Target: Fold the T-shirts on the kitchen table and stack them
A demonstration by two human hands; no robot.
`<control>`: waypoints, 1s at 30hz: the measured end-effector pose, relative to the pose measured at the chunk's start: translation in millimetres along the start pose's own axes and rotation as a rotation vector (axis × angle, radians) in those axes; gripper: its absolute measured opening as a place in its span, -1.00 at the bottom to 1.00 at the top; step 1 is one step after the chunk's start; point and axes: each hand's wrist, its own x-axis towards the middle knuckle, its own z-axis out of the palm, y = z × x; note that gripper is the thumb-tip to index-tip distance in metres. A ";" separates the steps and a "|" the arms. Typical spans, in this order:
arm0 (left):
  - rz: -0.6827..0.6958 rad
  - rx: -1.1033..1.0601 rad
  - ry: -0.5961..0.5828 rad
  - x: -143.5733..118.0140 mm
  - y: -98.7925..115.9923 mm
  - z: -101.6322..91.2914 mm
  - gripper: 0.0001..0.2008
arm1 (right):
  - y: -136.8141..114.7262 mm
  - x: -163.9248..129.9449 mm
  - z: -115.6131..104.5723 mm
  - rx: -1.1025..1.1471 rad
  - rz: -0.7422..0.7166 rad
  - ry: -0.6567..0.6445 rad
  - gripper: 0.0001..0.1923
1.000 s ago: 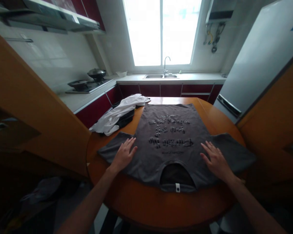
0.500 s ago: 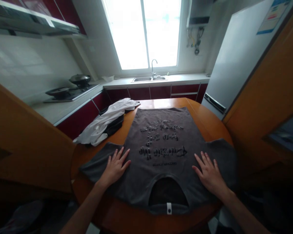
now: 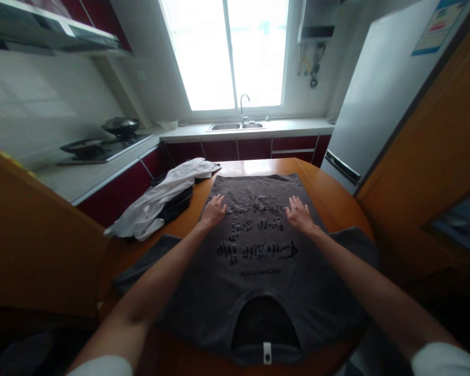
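Observation:
A dark grey T-shirt [image 3: 258, 284] is spread on the wooden table [image 3: 337, 193], its neck opening and white label nearest me and its hem at the far side. Dark lettering on its front appears upside down. My left hand [image 3: 214, 211] lies with fingers stretched on the shirt's left side, near the hem. Opposite it, my right hand [image 3: 298, 213] rests open on the right side beside the top line of lettering. Neither hand grips the cloth. My left forearm covers part of the left sleeve.
White and black clothes [image 3: 160, 201] lie heaped at the table's left edge. Beyond the table run a counter with a sink [image 3: 225, 127] and a stove [image 3: 109, 149] holding pans. A fridge [image 3: 370, 99] stands at the right.
Both hands have slid away from me, from near the sleeves up toward the hem, and my forearms now reach over the shirt. The T-shirt stays spread out.

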 end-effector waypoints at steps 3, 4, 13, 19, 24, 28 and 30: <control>-0.058 0.031 -0.037 41.0 -7.9 4.1 -0.51 | 7.6 52.7 2.1 0.013 0.077 -0.041 -0.37; -0.072 0.034 -0.041 53.8 -12.0 4.6 -0.51 | 12.4 69.2 2.3 0.016 0.098 -0.049 -0.37; -0.087 0.043 -0.049 145.3 -36.0 21.4 -0.48 | 48.3 182.0 16.9 0.014 0.137 -0.015 -0.38; -0.107 0.054 -0.115 174.8 -48.6 47.5 -0.42 | 56.0 221.4 31.9 -0.011 0.121 0.009 -0.36; -0.162 0.091 -0.221 184.5 -75.3 57.9 -0.25 | 81.1 236.2 33.6 -0.085 0.203 -0.086 -0.21; -0.177 0.104 -0.228 185.2 -81.0 57.6 -0.24 | 96.2 240.6 34.3 -0.064 0.220 -0.081 -0.17; -0.193 0.099 -0.247 184.8 -76.3 52.9 -0.24 | 95.3 242.9 31.9 -0.064 0.221 -0.095 -0.16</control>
